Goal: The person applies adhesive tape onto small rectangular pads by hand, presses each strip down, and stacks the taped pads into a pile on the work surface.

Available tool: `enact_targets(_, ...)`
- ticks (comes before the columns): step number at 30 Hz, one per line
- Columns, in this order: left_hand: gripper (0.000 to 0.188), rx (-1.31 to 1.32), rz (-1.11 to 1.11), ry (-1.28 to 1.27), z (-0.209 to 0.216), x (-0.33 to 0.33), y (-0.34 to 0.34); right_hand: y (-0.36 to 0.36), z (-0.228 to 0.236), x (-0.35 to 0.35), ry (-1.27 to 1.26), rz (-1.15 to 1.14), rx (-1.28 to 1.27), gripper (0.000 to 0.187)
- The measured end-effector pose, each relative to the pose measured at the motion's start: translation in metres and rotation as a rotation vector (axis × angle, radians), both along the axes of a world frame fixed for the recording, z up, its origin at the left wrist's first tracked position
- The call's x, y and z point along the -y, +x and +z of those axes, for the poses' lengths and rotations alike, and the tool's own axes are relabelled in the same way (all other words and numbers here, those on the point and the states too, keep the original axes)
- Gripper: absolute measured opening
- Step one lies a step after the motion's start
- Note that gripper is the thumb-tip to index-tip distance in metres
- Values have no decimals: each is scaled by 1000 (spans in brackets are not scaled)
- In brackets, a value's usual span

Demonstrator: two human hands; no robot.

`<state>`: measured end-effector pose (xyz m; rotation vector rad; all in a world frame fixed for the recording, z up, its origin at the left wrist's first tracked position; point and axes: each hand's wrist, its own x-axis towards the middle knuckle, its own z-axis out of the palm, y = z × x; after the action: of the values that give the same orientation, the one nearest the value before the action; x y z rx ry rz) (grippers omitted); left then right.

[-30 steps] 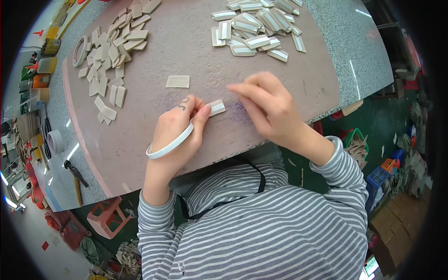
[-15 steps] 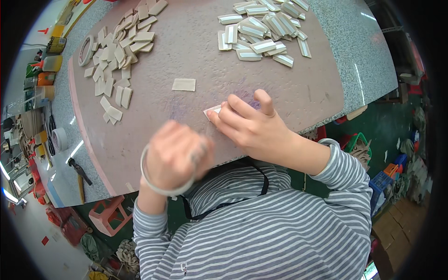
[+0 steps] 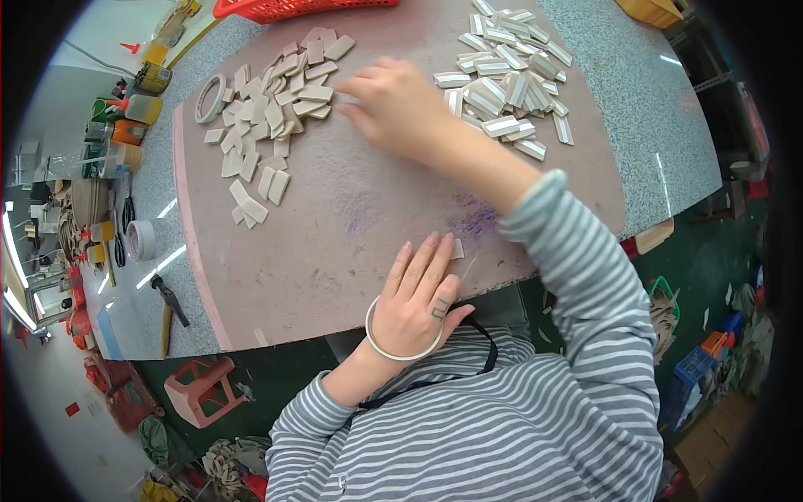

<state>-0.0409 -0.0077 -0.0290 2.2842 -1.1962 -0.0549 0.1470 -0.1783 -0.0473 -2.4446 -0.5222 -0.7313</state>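
My left hand [image 3: 410, 309], with a pale bangle at the wrist, lies flat on the near part of the brown work mat [image 3: 326, 284]. Its fingers are stretched out over a small pale strip [image 3: 457, 248], which shows only partly beside the fingertips. My right hand [image 3: 393, 109] reaches across to the right edge of a pile of flat beige pieces [image 3: 268, 113]. Its fingers are bent and slightly blurred, with a pale patch between thumb and forefinger; whether they hold a piece cannot be made out.
Another pile of beige pieces, with white strips [image 3: 510, 84], lies at the far right. A tape roll [image 3: 211, 99] rests left of the plain pile. A red basket [image 3: 305, 8] stands at the back edge. At the left lie a hammer [image 3: 170, 305] and another roll [image 3: 140, 240].
My right hand has left the near strip and moved to the far left pile. My left hand has come down flat over the strip. The lone beige piece no longer shows mid-mat. The view has shifted.
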Motion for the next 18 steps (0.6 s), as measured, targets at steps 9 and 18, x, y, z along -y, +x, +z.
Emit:
enact_targets(9, 32, -77, 495, -356, 13, -57, 80, -30, 10, 7, 272, 206, -141, 24)
enact_targets(18, 27, -463, 258, -356, 17, 0, 105, -128, 25, 24, 1063, 225, -911, 18)
